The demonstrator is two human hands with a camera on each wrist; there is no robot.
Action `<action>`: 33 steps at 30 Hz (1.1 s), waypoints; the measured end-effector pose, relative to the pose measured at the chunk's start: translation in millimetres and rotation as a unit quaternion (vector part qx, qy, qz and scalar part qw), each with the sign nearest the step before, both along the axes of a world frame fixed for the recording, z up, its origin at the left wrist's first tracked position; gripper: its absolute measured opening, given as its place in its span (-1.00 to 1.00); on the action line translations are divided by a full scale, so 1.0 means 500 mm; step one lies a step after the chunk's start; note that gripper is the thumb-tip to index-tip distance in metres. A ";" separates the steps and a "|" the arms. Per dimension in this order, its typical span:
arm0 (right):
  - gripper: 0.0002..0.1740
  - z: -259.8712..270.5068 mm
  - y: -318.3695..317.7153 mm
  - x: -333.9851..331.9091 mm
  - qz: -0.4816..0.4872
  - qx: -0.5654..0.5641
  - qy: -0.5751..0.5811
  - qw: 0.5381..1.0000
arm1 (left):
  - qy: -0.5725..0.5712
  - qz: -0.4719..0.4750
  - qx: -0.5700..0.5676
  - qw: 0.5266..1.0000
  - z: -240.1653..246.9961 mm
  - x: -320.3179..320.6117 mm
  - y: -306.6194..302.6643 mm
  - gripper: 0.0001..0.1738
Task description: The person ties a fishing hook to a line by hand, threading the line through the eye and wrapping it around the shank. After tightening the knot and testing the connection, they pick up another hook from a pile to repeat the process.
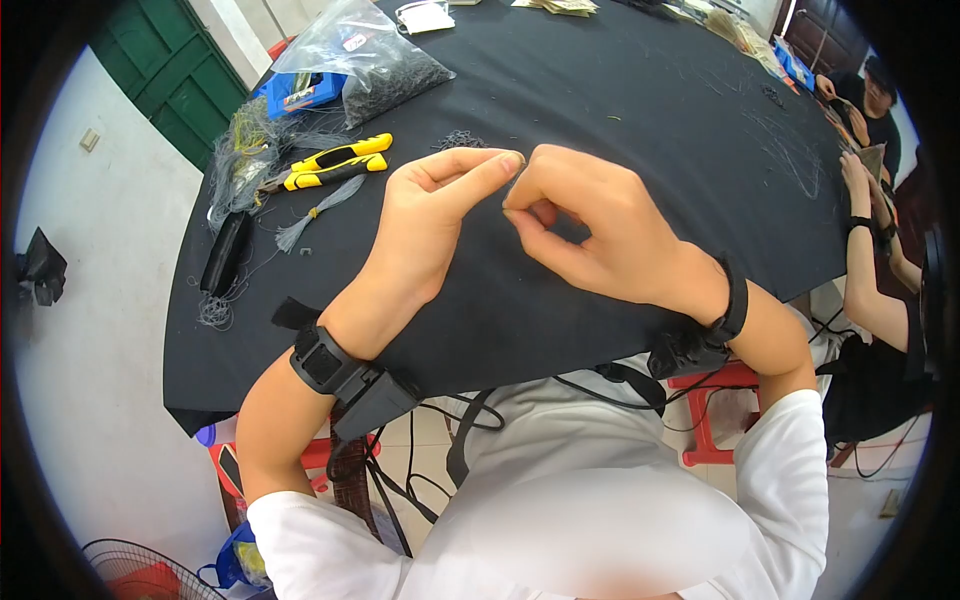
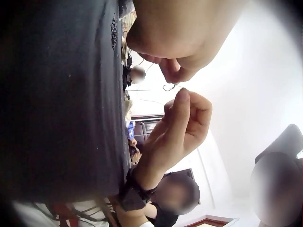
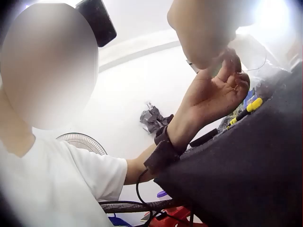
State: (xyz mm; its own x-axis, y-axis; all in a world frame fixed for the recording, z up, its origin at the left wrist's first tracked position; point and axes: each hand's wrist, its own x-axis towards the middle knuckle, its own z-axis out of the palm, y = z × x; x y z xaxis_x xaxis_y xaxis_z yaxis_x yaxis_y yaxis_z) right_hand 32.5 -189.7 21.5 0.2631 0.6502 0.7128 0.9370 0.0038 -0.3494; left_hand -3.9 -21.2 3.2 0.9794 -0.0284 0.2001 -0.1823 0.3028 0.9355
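Note:
Above the near middle of the table, my left hand (image 1: 425, 215) and right hand (image 1: 610, 225) meet almost fingertip to fingertip. In the left wrist view a tiny dark hook (image 2: 167, 88) shows at the fingertips of my left hand (image 2: 175, 35), which pinch it. Just below it, the thumb and forefinger of my right hand (image 2: 177, 125) pinch together at a thin line by the hook, mostly hidden by the fingers. In the right wrist view a fine pale line (image 3: 258, 69) curves out past my left fingers.
Yellow-and-black pliers (image 1: 335, 165), a tied bundle of line (image 1: 318, 215), a black tube-like object (image 1: 228, 253) and a tangle of line (image 1: 235, 150) lie left on the black-covered table (image 1: 640, 90). Behind are a small dark wiry pile (image 1: 460, 141) and a filled plastic bag (image 1: 385, 80). Another person (image 1: 875, 290) sits right.

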 end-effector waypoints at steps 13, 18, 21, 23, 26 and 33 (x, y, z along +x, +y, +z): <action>-0.89 0.041 -0.024 0.045 -0.048 0.068 -0.032 0.996 | -0.047 -0.012 0.085 0.995 0.014 -0.015 -0.014 -0.85; -0.92 0.034 -0.030 0.062 -0.072 0.048 0.013 0.996 | -0.052 -0.025 0.074 0.996 0.012 -0.014 -0.010 -0.85; -0.92 0.027 -0.026 0.065 -0.062 0.051 0.051 0.995 | -0.052 -0.026 0.064 0.996 0.012 -0.015 -0.010 -0.84; -0.92 0.025 -0.027 0.069 -0.064 0.040 0.059 0.995 | -0.052 -0.017 0.065 0.996 0.014 -0.016 -0.008 -0.84; -0.93 0.024 -0.025 0.067 -0.067 0.025 0.081 0.994 | -0.047 -0.009 0.054 0.997 0.015 -0.014 -0.005 -0.83; -0.91 0.006 -0.019 0.057 -0.032 -0.037 0.134 0.990 | -0.051 0.018 -0.010 0.998 0.012 -0.003 0.002 -0.81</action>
